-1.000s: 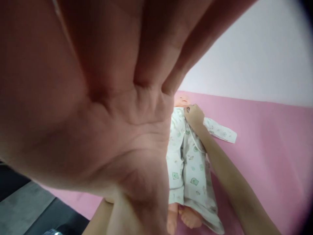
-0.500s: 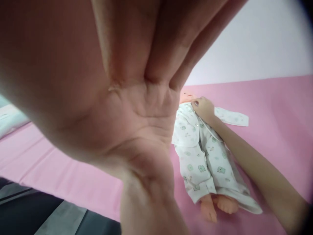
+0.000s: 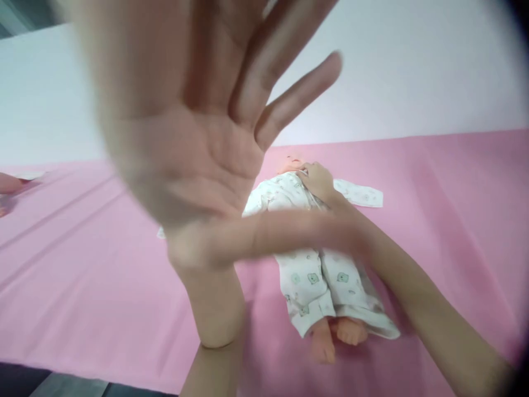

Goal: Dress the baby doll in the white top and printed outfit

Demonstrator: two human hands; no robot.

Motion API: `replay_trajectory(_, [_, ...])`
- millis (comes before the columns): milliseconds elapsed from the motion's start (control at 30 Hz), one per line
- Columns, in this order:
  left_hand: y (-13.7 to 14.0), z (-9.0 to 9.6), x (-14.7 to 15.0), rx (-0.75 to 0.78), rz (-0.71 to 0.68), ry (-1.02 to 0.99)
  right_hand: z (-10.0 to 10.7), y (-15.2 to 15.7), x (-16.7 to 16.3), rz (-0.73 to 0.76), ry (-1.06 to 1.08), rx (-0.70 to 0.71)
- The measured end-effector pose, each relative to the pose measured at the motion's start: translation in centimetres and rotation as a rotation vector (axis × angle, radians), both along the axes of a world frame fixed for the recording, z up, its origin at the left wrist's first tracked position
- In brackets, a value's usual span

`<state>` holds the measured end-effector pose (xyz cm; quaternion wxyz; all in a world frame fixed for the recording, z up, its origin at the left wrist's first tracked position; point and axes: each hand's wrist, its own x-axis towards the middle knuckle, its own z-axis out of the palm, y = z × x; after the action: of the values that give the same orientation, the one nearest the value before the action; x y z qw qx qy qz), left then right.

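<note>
A baby doll (image 3: 323, 341) lies on its back in a white long-sleeved shirt (image 3: 287, 188) and white trousers (image 3: 308, 286), both with small green animal prints. My right hand (image 3: 319, 181) is at the shirt's neckline, below the doll's chin, its fingers closed on the cloth. Very near the camera, my left hand (image 3: 198, 149) is raised with its palm towards me, its fingers apart and nothing in it. Its upper fingers are blurred or cut off by the frame. The left thumb reaches across in front of the doll's middle and hides part of the shirt.
The doll rests on a pink sheet (image 3: 103, 286) with a few creases. Behind it rises a pale wall (image 3: 413, 71). A skin-toned shape (image 3: 10, 183) with something white shows at the left edge; I cannot tell what it is. Dark and grey flooring (image 3: 66, 385) appears at lower left.
My left hand has moved back from the camera, its fingers spreading and its thumb coming into sight. The view has shifted, placing the doll further left. My right hand stays at the neckline.
</note>
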<state>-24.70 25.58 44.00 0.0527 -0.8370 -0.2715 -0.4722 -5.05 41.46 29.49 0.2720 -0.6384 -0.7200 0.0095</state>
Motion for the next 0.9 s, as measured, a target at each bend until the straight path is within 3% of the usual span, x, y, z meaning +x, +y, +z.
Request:
replay_trajectory(100, [4.2, -1.2, 2.8, 0.096, -0.096, 0.154, -0.3, 0.5, 0.1, -0.004, 0.0, 0.019])
replay_trajectory(167, [8.3, -4.0, 5.0, -0.13, -0.054, -0.162, -0.5, 0.9, 0.3, -0.009, 0.054, 0.046])
replay_trajectory(233, [12.0, -7.8, 7.0, -0.305, 0.144, -0.235, -0.7, 1.5, 0.5, -0.02, 0.222, 0.099])
replay_trajectory(300, [14.4, -11.2, 8.3, -0.46, 0.286, -0.118, -0.7, 2.1, 0.7, -0.038, 0.51, 0.171])
replay_trajectory(400, [15.4, -14.0, 9.2, -0.529, 0.456, 0.013, -0.6, 2.6, 0.7, -0.001, 0.944, 0.214])
replay_trajectory(500, [15.2, -14.2, 9.1, -0.581, 0.52, 0.024, -0.3, 2.5, 0.6, 0.109, 1.148, 0.009])
replay_trajectory(600, [15.5, -13.8, 8.7, -0.612, 0.556, 0.009, 0.2, 2.0, 0.6, 0.177, 1.201, -0.219])
replay_trajectory(767, [16.6, -14.2, 8.4, -0.577, 0.493, -0.02, 0.9, 1.5, 0.5, 0.185, 1.226, -0.292])
replay_trajectory(900, [16.8, -14.4, 8.3, -0.597, 0.393, -0.186, 1.0, 1.3, 0.0, 0.181, 1.241, -0.31])
